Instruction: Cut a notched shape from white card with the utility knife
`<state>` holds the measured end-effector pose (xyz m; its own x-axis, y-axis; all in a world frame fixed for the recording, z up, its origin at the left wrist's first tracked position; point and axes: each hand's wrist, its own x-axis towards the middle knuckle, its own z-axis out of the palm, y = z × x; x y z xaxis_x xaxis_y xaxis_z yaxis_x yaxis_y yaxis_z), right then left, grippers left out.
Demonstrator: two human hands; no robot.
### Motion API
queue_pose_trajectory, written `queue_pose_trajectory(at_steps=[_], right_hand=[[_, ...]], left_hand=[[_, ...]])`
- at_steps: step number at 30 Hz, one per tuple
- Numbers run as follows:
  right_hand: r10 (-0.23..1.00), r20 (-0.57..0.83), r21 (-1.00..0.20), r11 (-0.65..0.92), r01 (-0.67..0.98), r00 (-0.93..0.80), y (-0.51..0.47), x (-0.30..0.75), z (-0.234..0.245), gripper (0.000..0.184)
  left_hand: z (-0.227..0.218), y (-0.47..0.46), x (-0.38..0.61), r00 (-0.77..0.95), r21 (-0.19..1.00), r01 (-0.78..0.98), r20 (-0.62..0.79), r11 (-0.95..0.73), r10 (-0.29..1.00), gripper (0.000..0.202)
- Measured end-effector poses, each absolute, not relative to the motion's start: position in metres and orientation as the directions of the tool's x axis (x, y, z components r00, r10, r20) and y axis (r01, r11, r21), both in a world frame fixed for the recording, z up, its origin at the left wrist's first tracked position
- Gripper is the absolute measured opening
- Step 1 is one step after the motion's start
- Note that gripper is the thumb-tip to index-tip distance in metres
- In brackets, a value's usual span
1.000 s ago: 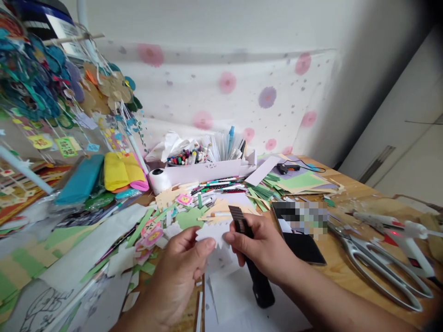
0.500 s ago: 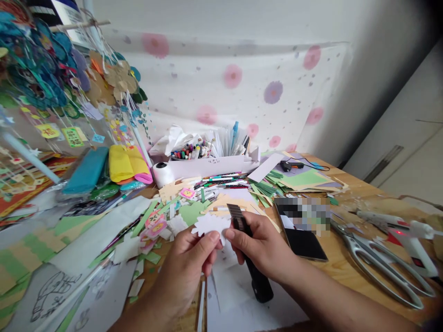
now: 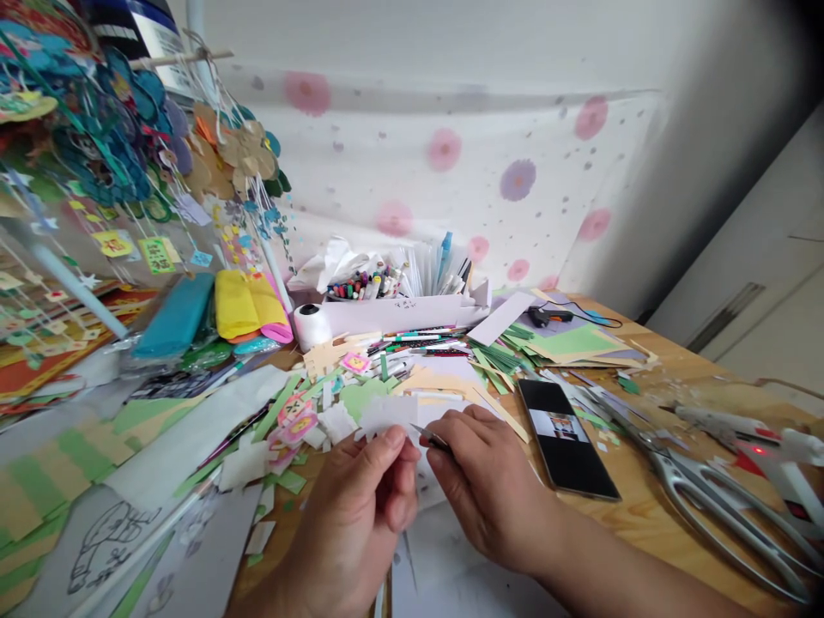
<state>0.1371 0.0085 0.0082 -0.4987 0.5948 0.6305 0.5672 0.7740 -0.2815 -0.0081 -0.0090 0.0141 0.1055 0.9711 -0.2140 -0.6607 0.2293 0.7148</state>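
Between the thumb and fingers of my left hand [image 3: 357, 498] is a small white paper cutout [image 3: 390, 414], its outline blurred now. My right hand [image 3: 486, 485] grips a utility knife [image 3: 433, 438]. Its blade points left at the paper's right edge; whether it touches I cannot tell. The knife's black handle is hidden by my fingers. Below both hands lies a white sheet [image 3: 463, 558]. Just beyond the cutout, paper scraps and a green paper heart [image 3: 368, 396] lie on the table.
A phone [image 3: 570, 438], large scissors [image 3: 701, 489] and a white glue gun [image 3: 766, 442] lie to the right. At the back stands a pen-filled box [image 3: 402, 313] beside a white thread spool [image 3: 312, 326]. Hanging paper ornaments [image 3: 245, 159] occupy the left.
My right hand has turned the knife from upright, handle toward me, to blade pointing left at the paper. The view has shifted slightly, and the phone's screen now shows a picture.
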Motion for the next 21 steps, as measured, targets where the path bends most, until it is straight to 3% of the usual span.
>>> queue_pose_trajectory(at_steps=[11,21], right_hand=[[0.488,0.719,-0.124,0.790,0.600,-0.494,0.006,0.131,0.001,0.013],[0.538,0.679,-0.068,0.724,0.686,-0.500,0.004,0.129,-0.001,0.018]], left_hand=[[0.015,-0.016,-0.004,0.175,0.677,-0.661,-0.280,0.323,0.944,0.029],[0.015,-0.016,0.000,0.049,0.730,-0.630,-0.302,0.264,0.952,0.029]])
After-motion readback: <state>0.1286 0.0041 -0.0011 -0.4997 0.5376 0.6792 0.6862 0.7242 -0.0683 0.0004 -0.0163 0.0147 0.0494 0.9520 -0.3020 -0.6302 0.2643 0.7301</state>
